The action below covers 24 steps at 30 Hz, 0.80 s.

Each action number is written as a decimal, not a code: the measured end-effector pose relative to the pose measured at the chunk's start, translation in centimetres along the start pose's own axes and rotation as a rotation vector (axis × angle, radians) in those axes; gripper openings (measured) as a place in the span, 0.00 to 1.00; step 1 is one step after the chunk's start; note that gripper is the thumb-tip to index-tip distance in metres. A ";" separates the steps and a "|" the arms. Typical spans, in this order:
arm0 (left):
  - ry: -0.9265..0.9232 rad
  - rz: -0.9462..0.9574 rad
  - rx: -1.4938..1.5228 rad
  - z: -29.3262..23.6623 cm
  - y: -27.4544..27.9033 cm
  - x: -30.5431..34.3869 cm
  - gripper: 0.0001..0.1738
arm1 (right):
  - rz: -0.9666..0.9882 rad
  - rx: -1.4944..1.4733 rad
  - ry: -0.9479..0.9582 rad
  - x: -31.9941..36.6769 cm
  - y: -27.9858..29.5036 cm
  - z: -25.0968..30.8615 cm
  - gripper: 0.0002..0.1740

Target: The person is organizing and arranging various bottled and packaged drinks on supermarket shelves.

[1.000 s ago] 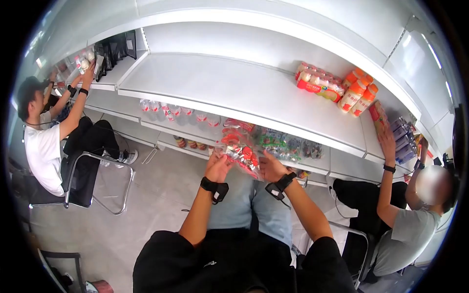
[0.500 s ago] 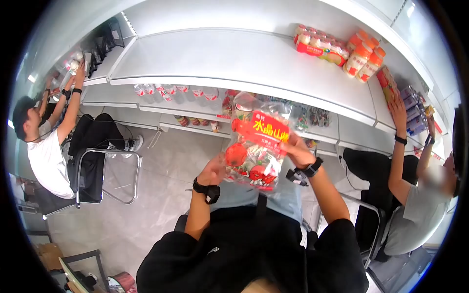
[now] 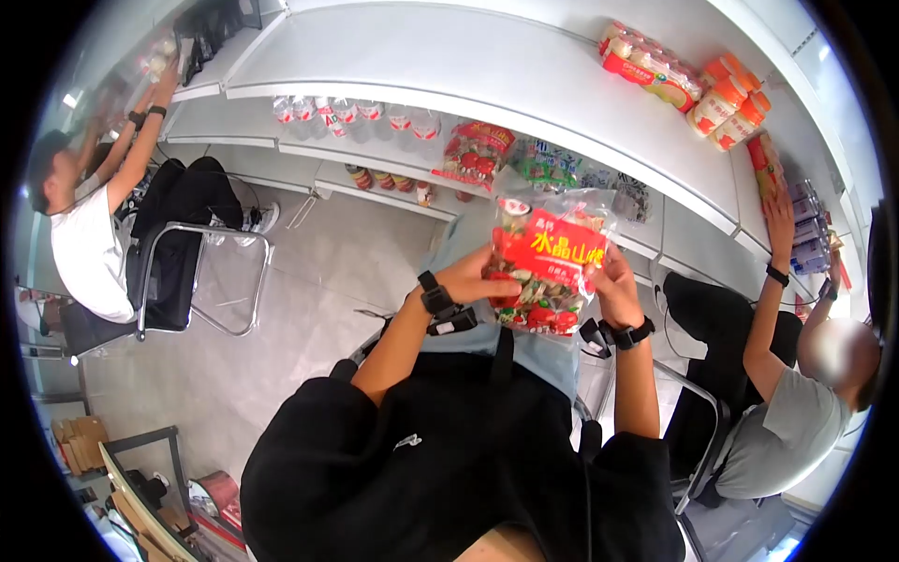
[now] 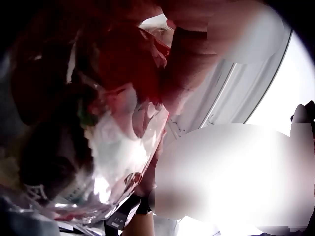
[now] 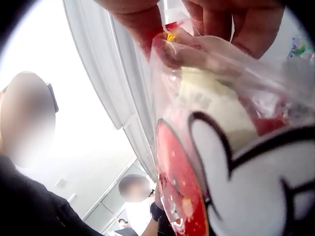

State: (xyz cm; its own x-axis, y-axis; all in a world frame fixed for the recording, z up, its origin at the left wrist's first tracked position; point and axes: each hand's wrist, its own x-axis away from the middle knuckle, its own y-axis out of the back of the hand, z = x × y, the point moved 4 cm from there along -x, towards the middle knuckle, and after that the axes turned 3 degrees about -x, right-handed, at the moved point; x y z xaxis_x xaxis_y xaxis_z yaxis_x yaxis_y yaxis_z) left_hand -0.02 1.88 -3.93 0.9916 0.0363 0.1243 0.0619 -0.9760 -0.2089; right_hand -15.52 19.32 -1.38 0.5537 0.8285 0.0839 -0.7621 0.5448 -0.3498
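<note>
A clear plastic bag with a red label and yellow lettering (image 3: 552, 258) is held upright above the person's lap. My left hand (image 3: 473, 278) grips its left edge, thumb across the front. On the opposite edge my right hand (image 3: 615, 281) pinches the plastic between thumb and fingers. The bag (image 4: 113, 137) fills much of the left wrist view, dark and partly blurred. In the right wrist view, fingers (image 5: 211, 22) hold the top of the bag (image 5: 216, 108), whose near side shows a white shape outlined in black.
A similar red bag (image 3: 476, 155) lies on the lower shelf, beside water bottles (image 3: 345, 112) and green packs (image 3: 551, 164). Bottle packs (image 3: 651, 66) and orange-capped bottles (image 3: 719, 105) stand on the upper shelf (image 3: 449, 56). One person sits at the left (image 3: 89, 248), another at the right (image 3: 791, 431).
The bag has come up from near the lower shelf toward the body and turned its label to the head view. The left hand has shifted its hold higher along the left edge.
</note>
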 end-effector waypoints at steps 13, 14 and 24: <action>-0.002 -0.310 0.343 7.9 6.7 -3.3 0.30 | -0.020 -0.078 -0.305 1.3 1.5 -5.7 0.32; -0.062 -0.350 0.378 7.9 8.1 -4.3 0.29 | -0.013 -0.067 -0.319 1.1 1.1 -5.6 0.32; 0.042 -0.352 0.003 8.1 23.9 -19.0 0.31 | -0.057 -0.104 -0.292 1.1 0.0 -5.8 0.24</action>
State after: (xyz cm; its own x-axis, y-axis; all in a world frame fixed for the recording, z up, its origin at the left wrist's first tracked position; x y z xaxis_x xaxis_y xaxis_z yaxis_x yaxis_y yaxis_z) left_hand -16.45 -20.40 -19.12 0.9037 0.3615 0.2294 0.3996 -0.9045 -0.1488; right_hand -12.94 19.45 -6.69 0.4635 0.8073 0.3654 -0.6855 0.5879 -0.4294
